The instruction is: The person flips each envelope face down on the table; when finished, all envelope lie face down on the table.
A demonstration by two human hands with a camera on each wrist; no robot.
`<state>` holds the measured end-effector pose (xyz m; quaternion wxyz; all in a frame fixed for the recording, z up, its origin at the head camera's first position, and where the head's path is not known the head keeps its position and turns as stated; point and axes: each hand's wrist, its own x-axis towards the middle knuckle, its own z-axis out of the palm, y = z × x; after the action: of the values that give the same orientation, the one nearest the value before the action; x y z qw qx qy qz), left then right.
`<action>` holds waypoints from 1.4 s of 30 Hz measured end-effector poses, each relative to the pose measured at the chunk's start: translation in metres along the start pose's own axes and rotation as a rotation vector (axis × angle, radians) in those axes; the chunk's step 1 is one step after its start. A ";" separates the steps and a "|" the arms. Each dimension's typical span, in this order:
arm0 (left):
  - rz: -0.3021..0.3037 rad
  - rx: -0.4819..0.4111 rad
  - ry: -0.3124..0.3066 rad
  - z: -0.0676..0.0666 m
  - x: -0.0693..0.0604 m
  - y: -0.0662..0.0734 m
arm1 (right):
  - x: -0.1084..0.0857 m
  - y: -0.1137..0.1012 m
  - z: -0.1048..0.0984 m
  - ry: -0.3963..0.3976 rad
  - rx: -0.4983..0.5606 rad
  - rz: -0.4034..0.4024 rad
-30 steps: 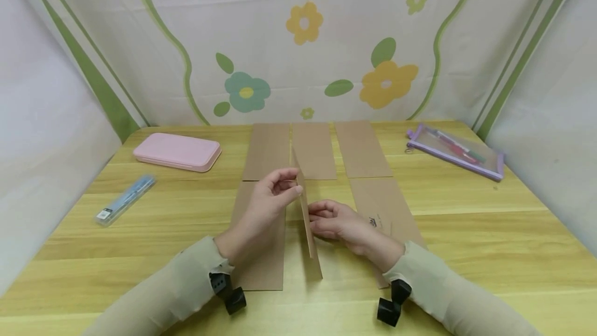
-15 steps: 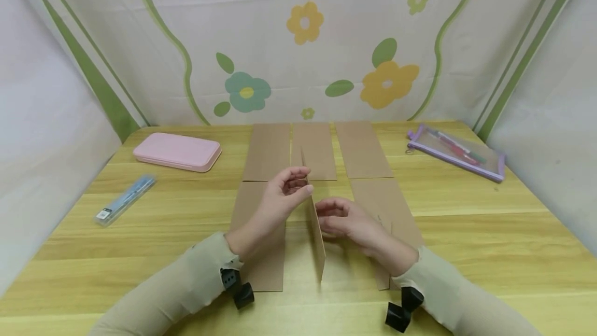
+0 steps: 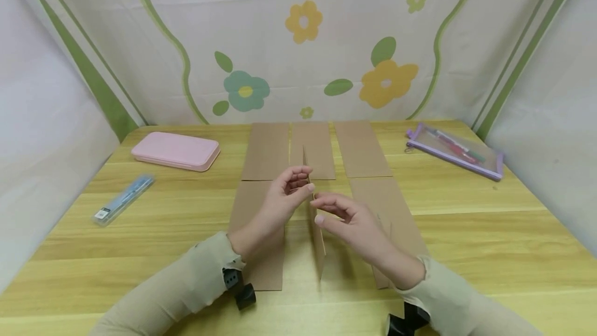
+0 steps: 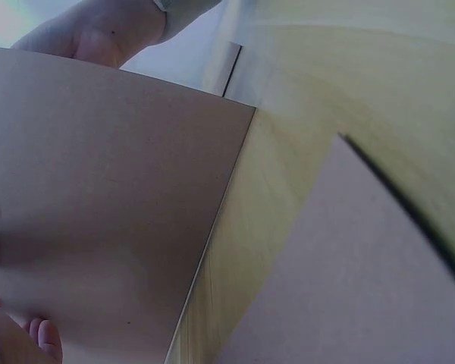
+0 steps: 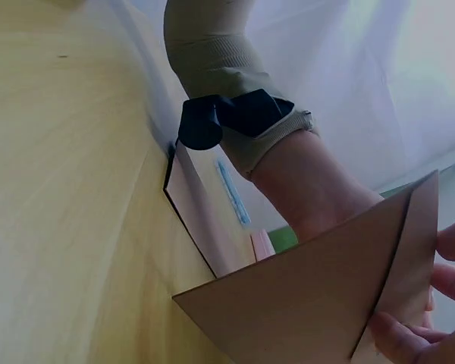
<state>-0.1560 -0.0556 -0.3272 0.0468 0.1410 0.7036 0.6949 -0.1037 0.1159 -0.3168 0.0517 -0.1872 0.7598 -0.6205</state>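
A thin brown kraft-paper booklet (image 3: 318, 237) stands on edge, upright, over the table's middle front. A layered edge shows on its face in the right wrist view. My left hand (image 3: 282, 198) pinches its upper part from the left. Its arm passes behind the booklet (image 4: 121, 189) in the left wrist view. My right hand (image 3: 352, 222) has its thumb and curled fingers at the same upper edge, close to the left thumb. In the right wrist view, right fingertips (image 5: 394, 337) lie on the booklet (image 5: 318, 280) along the layer line. Other fingers are partly hidden.
Similar flat brown pieces lie in rows: back left (image 3: 266, 152), back middle (image 3: 319, 152), back right (image 3: 361, 149), front left (image 3: 261, 268), front right (image 3: 401, 222). A pink case (image 3: 174, 150) and a clear narrow box (image 3: 123, 200) lie left. A purple-edged zip pouch (image 3: 454, 150) lies right.
The standing booklet and my left hand have shifted slightly right. My right hand has risen from beside the booklet's face to its upper edge, near the left thumb.
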 end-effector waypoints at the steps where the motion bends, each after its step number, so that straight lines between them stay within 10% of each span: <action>1: 0.005 0.000 -0.004 0.000 0.000 0.000 | 0.000 -0.001 0.000 -0.008 -0.012 0.008; 23: 0.097 0.022 -0.048 0.004 -0.008 -0.003 | -0.001 -0.022 -0.006 0.010 -0.451 -0.031; 35: 0.088 -0.030 -0.047 0.005 -0.009 -0.004 | -0.005 -0.017 -0.030 0.150 -0.388 0.122; 42: 0.110 -0.047 0.069 -0.005 -0.009 -0.010 | -0.003 -0.009 -0.038 0.248 -0.230 0.107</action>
<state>-0.1498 -0.0632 -0.3385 -0.0124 0.1544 0.6793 0.7174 -0.1103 0.1507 -0.3002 -0.0313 -0.0734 0.8351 -0.5444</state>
